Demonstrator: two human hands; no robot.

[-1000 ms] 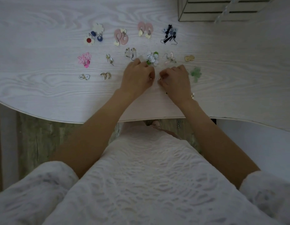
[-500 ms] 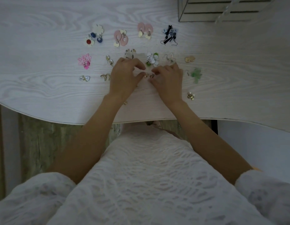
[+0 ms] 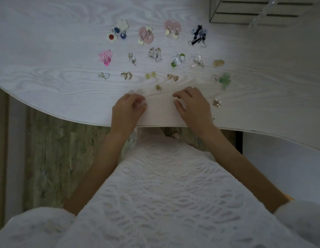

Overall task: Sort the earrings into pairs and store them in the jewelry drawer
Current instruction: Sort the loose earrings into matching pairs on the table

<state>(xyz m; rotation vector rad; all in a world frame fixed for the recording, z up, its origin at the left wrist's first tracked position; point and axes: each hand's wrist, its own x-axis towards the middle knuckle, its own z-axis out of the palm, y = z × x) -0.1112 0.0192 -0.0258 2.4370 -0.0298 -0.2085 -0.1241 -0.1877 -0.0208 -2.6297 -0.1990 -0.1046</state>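
Sorted earring pairs lie in rows on the white table [image 3: 48, 51]. The nearest row holds a clear heart pair [image 3: 103, 75], gold crescents [image 3: 126, 76], a yellow-green pair [image 3: 150, 75] and gold triangles [image 3: 173, 77]. A single gold stud [image 3: 158, 87] lies just in front of that row. My left hand [image 3: 127, 110] rests near the front edge with curled fingers, and blurry clear pieces [image 3: 136, 91] lie at its fingertips. Whether it holds anything is hidden. My right hand [image 3: 193, 104] rests loosely curled and holds nothing. The jewelry drawer box [image 3: 245, 13] stands at the back right.
A green leaf earring [image 3: 224, 80], a gold cluster [image 3: 217, 102] and a gold piece [image 3: 218, 63] lie to the right of my right hand. Pink, flower and dark dangly pairs fill the far rows. The table's curved front edge [image 3: 84, 113] runs just under my wrists.
Both hands drew back from the middle rows toward the front edge. The gold triangles and the yellow-green pair now lie uncovered in the nearest row.
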